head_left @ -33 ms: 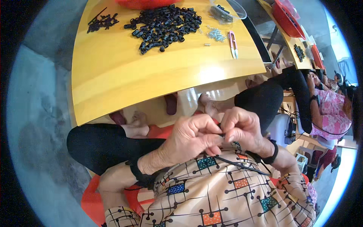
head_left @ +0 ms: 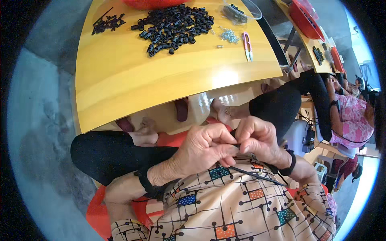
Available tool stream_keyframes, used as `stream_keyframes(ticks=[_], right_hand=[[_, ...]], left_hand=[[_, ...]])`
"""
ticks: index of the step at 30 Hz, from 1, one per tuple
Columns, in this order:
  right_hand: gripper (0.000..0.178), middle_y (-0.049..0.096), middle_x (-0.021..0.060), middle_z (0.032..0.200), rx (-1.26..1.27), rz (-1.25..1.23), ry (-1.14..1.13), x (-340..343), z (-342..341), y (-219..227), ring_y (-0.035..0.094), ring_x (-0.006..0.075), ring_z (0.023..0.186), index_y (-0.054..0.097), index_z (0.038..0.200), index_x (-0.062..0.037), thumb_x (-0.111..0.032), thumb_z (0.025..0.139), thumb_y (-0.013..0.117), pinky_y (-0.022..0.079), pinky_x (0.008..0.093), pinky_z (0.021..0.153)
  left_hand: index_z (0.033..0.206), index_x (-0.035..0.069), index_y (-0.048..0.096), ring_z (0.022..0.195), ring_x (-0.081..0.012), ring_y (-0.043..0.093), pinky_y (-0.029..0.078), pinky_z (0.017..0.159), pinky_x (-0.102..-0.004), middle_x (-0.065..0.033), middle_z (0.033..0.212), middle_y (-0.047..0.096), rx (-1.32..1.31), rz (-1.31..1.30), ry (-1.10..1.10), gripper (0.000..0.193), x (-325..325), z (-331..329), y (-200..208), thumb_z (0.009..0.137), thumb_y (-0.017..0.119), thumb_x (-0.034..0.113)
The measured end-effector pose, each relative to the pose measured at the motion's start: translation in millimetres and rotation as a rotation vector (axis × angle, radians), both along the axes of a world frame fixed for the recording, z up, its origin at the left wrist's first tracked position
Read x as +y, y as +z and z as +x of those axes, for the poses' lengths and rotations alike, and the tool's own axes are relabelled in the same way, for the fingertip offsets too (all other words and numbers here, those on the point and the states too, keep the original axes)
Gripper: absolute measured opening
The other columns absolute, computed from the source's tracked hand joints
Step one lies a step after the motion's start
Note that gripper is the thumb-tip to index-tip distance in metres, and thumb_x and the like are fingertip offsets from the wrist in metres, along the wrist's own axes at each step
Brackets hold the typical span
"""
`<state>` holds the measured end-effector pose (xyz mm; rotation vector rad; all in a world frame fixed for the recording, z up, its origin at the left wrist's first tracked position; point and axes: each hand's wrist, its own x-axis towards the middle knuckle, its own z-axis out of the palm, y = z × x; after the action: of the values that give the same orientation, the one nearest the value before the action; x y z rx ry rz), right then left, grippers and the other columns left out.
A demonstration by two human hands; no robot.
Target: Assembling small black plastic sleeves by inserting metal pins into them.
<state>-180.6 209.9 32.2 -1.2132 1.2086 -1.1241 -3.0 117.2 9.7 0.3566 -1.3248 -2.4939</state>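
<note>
Above my lap, my left hand and my right hand meet fingertip to fingertip. Both pinch a small black part, mostly hidden by the fingers, so its exact kind does not show. A thin black cord runs from below my left fingers across the patterned shirt toward a pale knob; whether a hand holds it I cannot tell. On the table lie a heap of black cord locks, small metal springs and a pile of thin dark pieces.
The yellow table ends just beyond my knees. Pink-handled thread snips lie near its right side, below a clear plastic tub. A red basin stands at the far edge. To the right, a person in pink sits at another table.
My hands keep their pinch and have barely shifted. The cord over the shirt lies slightly differently, and more of its pale knob shows.
</note>
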Motion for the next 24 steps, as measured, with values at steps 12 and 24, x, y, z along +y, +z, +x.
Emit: stream_keyframes(ticks=[12,24], right_hand=[[0.02,0.054,-0.0013,0.069,-0.077,0.249,-0.028,21.7,-0.5,1.4,0.045,0.0032,0.054,0.052,0.077,-0.005,-0.017,0.08,0.069,0.036,0.0185,0.045],[0.018,0.052,-0.0029,0.066,-0.141,0.292,-0.148,45.9,12.6,20.3,0.043,0.0016,0.056,0.053,0.082,-0.0047,-0.018,0.085,0.064,0.036,0.0175,0.047]], left_hand=[[0.089,-0.001,0.055,0.067,-0.0106,0.063,0.052,0.058,-0.0211,-0.0075,0.073,0.063,-0.113,0.033,-0.142,0.01,5.5,-3.8,1.1,0.086,0.06,0.007],[0.092,-0.001,0.06,0.062,-0.0099,0.063,0.052,0.056,-0.021,-0.0055,0.073,0.064,-0.189,0.024,-0.282,0.012,11.2,-7.5,7.0,0.085,0.061,0.008]])
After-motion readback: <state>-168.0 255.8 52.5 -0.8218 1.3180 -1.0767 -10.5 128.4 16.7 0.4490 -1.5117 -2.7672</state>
